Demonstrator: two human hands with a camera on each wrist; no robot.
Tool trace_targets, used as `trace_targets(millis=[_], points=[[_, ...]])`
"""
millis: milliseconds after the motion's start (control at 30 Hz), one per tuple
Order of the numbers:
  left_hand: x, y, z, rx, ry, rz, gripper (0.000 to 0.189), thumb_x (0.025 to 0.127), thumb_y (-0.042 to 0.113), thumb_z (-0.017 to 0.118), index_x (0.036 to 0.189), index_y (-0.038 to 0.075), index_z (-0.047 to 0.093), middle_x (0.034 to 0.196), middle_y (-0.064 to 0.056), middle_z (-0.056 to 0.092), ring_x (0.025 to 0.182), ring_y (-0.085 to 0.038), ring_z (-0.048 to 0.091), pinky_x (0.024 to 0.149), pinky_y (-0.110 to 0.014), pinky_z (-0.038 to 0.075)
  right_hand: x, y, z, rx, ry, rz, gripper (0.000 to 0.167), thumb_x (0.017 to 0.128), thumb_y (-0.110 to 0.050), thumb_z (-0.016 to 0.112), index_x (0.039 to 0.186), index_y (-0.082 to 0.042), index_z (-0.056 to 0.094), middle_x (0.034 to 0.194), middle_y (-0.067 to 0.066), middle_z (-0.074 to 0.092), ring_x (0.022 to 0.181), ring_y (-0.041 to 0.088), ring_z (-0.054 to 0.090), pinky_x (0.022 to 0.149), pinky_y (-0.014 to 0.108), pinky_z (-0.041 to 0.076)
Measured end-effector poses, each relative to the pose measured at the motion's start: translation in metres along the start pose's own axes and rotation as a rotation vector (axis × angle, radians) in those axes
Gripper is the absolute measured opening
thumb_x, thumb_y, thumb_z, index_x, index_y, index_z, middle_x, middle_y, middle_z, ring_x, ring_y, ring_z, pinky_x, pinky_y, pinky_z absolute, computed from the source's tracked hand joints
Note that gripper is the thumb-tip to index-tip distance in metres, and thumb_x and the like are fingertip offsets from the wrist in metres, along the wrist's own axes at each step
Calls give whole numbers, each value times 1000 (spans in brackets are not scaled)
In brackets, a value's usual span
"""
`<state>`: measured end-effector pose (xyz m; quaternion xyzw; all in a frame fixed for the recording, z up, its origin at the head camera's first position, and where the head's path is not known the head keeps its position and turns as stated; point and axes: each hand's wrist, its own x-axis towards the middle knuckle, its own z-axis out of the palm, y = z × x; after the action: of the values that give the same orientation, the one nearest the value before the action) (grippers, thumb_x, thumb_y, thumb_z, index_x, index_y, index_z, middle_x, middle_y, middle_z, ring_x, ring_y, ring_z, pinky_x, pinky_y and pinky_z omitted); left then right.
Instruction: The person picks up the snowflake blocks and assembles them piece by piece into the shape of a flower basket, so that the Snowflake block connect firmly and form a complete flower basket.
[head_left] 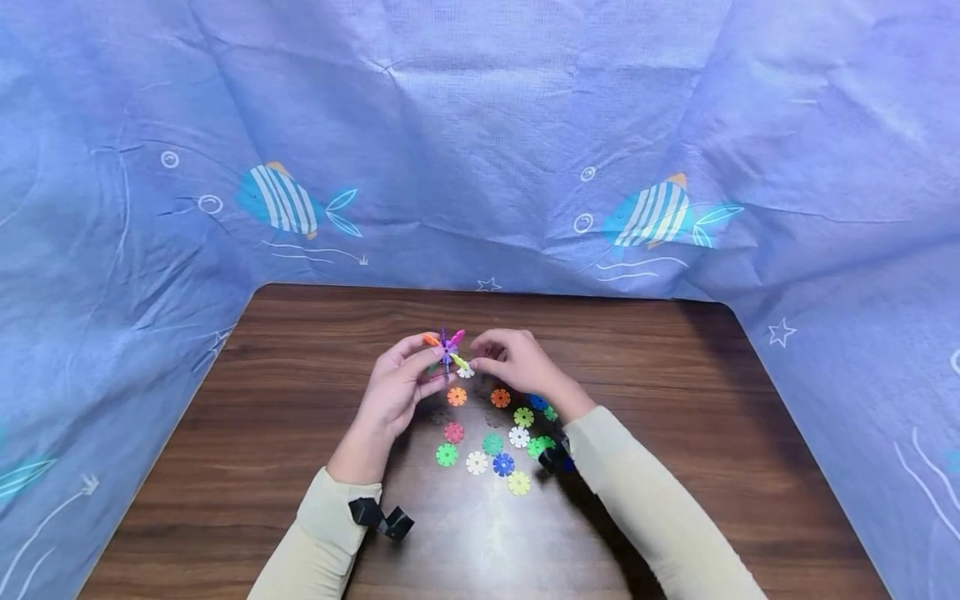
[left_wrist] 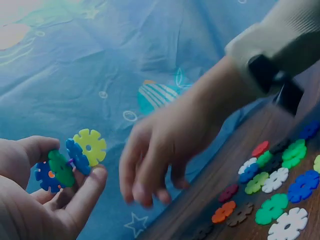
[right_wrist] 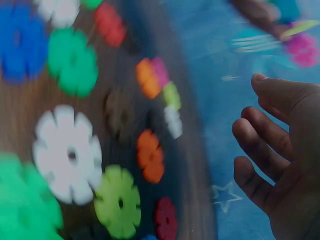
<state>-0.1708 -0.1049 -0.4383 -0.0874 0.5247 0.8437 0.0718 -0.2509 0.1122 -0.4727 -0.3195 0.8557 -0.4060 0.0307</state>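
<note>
My left hand pinches a small cluster of notched plastic discs joined slot to slot, raised above the far part of the table. In the left wrist view, the cluster shows a yellow disc, a green disc and blue ones, with thumb and fingertips on its edges. Just to the right of the cluster is my right hand, its fingers loosely bent. Nothing lies between those fingers in the right wrist view, where the palm side of the hand shows and the cluster is partly cut off.
Loose notched discs lie scattered below the hands, among them an orange disc, a white disc and a blue disc. Several more sit partly under the right forearm. The brown wooden table ends at a blue fish-print cloth.
</note>
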Motion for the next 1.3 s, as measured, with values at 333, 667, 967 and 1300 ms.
trace_targets(millis=[333, 667, 967, 1300], points=[[0, 6, 0, 3, 7, 9, 18, 98, 5, 66, 115, 8, 62, 98, -1, 70, 80, -17, 74, 81, -40, 63, 42, 17, 16, -298, -243, 84, 27, 85, -30, 85, 107, -16, 78, 97, -3, 74, 88, 12, 66, 82, 30, 57], [0, 6, 0, 11, 5, 6, 22, 98, 6, 66, 119, 4, 61, 98, -1, 71, 79, -16, 73, 79, -40, 64, 43, 19, 22, -341, -258, 106, 18, 86, -24, 86, 98, -18, 74, 94, -3, 71, 86, 12, 65, 81, 31, 56], [-3, 1, 2, 9, -6, -7, 31, 99, 5, 64, 128, -1, 56, 96, -1, 74, 81, -20, 75, 84, -39, 63, 24, 5, -5, 11, 79, 63, 13, 89, -16, 82, 100, -13, 78, 91, -1, 77, 80, 13, 70, 75, 33, 60], [-6, -6, 10, 38, -64, -20, 39, 100, 5, 62, 138, 1, 53, 98, -3, 72, 89, -24, 76, 82, -34, 63, -35, -28, -11, 364, 291, 21, 7, 93, -9, 76, 100, -8, 76, 98, 9, 74, 78, 22, 66, 65, 27, 55]])
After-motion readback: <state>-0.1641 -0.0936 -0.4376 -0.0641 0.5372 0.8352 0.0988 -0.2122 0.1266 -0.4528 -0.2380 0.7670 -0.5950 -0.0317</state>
